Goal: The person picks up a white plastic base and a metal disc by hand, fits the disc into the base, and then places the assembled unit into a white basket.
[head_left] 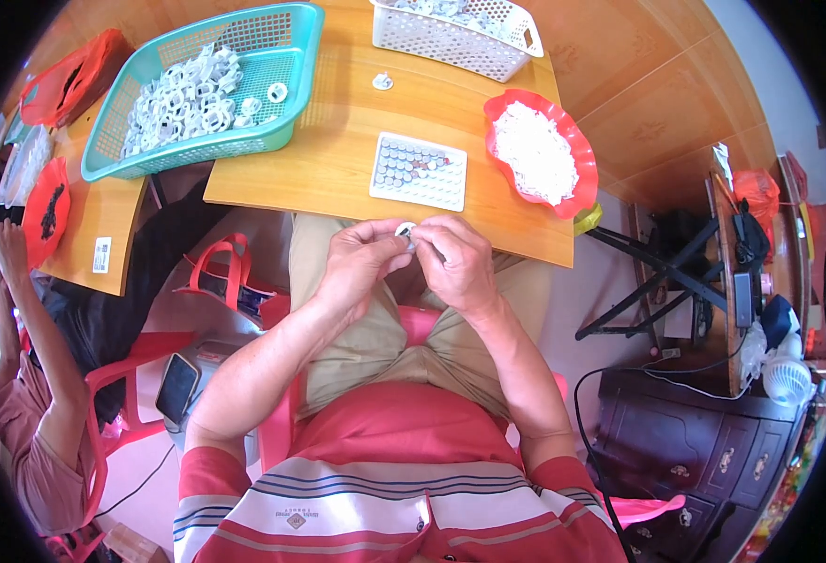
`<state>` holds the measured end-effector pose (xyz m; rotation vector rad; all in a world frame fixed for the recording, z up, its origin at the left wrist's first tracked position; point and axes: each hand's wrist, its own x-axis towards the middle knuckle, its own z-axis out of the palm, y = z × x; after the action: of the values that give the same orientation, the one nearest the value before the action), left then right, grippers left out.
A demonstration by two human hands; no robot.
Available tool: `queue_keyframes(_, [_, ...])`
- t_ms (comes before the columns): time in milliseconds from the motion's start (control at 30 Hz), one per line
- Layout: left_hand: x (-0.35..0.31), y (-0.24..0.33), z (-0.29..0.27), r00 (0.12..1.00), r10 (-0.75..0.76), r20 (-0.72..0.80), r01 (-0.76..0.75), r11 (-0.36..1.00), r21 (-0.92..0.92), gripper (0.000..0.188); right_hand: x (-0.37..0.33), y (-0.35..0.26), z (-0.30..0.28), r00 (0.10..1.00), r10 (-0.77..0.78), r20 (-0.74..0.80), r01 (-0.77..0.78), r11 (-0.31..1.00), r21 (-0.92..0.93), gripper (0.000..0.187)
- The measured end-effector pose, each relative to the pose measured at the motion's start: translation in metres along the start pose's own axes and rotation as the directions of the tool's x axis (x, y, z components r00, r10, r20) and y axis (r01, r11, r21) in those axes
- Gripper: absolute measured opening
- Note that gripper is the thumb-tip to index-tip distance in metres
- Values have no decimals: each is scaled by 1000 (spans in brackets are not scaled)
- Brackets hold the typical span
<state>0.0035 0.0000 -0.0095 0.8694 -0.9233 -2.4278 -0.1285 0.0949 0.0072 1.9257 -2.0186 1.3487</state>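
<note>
The left hand [361, 261] is pinching a small white part [404, 228] just off the table's [328, 178] near edge; the right hand [460, 265] is crowding close, its grip hidden. Over the lap [352, 361], a slipping pinch is risking a drop.

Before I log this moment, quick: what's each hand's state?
Left hand: closed, pinching a small white piece.
Right hand: curled close to that piece; whether it grips anything cannot be told.
</note>
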Motion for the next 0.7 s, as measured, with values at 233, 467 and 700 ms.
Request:
queue_keyframes(233, [0, -1, 0, 1000, 10, -4, -10, 1000, -8, 21, 4, -5, 0, 991, -133, 11, 133, 978, -159, 18])
queue_keyframes(467, [1, -5, -1, 999, 30, -34, -30, 1000, 1, 19, 5, -10, 3, 981, -185, 62, 194, 955, -226, 17])
queue_keyframes(700, [2, -8, -2, 996, 62, -62, -58, 996, 62, 20, 3, -2, 3, 997, 9, 75, -2, 997, -82, 15])
